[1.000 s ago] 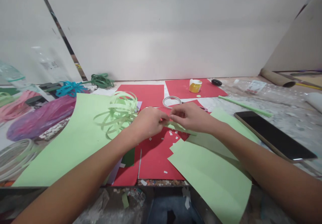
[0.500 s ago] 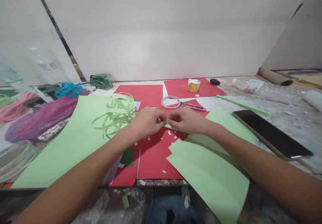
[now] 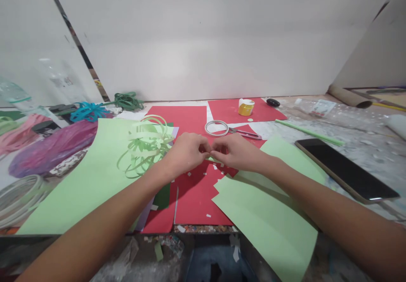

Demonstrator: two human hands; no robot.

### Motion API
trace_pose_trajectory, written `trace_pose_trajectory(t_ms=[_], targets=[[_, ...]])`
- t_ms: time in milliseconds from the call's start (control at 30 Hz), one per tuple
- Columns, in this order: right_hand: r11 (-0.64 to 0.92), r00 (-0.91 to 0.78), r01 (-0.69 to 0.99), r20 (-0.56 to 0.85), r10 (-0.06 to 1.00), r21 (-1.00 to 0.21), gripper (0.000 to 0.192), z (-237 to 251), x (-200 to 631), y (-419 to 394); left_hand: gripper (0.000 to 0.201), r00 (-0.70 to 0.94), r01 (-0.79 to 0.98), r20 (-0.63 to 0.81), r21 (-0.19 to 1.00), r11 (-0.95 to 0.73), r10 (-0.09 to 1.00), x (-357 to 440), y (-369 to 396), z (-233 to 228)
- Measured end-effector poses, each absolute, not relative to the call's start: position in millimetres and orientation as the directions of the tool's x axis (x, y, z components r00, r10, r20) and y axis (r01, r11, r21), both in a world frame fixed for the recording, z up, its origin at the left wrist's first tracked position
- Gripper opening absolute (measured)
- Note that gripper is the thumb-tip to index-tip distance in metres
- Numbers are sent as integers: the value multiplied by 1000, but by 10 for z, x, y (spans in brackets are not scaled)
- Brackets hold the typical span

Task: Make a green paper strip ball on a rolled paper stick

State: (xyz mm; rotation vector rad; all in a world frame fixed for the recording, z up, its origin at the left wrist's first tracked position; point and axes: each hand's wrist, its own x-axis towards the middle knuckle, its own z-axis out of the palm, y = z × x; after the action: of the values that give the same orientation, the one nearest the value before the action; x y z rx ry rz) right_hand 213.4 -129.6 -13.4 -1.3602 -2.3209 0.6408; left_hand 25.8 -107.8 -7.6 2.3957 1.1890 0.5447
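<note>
My left hand [image 3: 189, 151] and my right hand [image 3: 237, 151] meet fingertip to fingertip above a red paper sheet [image 3: 199, 201]. Both are closed in a pinch on a small light green paper strip [image 3: 213, 160], mostly hidden by the fingers. Left of my left hand, a tangle of looped green paper strips [image 3: 149, 140] lies on a large light green sheet [image 3: 91, 168]. Another light green sheet [image 3: 269, 214] is under my right forearm. Just beyond the hands sit a tape roll [image 3: 216, 128] and pink-handled scissors [image 3: 249, 134].
Tiny paper scraps dot the red sheet. A yellow jar [image 3: 246, 107] stands at the back, with a green stick [image 3: 309, 132] to its right. A phone [image 3: 345, 170] and a plastic bottle [image 3: 342, 112] lie right; a purple plastic bag [image 3: 53, 146] and white rolls [image 3: 20, 201] lie left.
The fingertips have come closer together, and less of the piece between them shows. The whole view has shifted slightly; the other things stay in place.
</note>
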Motion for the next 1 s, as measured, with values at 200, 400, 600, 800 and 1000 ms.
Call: trace_pose_trajectory(t_ms=[200,400,600,800,1000], targets=[[480,-463,701,174,869,-528,14,-107,2148,-1279,24,503,654,147,579,-486,852,189,-1041,-47],[429,-401,741,172,900,-517,15,-50,2192,-1286,20,562,705,157,422,-569,812,131,-1001,31],[382,-367,736,146,919,-559,16,-29,2183,-1277,20,634,646,219,378,-664,742,166,-994,-8],[385,-377,724,139,916,-573,16,9,2183,-1290,21,641,678,280,229,-699,714,123,-953,-34],[362,-353,740,131,927,-567,14,28,2201,-1284,22,650,701,262,154,-696,713,110,-983,10]])
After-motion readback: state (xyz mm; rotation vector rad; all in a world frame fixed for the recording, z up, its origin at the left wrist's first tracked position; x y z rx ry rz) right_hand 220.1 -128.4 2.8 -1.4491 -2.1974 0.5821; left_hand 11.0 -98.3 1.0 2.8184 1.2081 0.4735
